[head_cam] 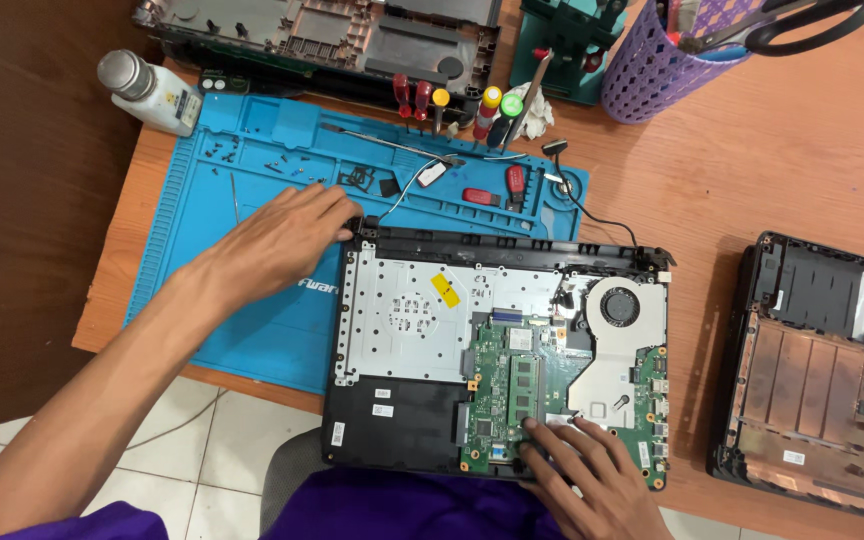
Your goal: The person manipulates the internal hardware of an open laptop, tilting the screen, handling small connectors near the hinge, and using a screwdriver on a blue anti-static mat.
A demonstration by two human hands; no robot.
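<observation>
The opened laptop [497, 350] is touched at its far left corner by the left hand [287, 235], fingers curled; whether anything is pinched cannot be told. The right hand [587, 475] is laid spread on the circuit board [512, 390] at the near edge.

Bright even light, soft shadows, sharp focus, slight edge distortion

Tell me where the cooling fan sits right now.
In the head view, the cooling fan sits in the opened laptop's upper right corner, above the green circuit board and the right hand.
</observation>
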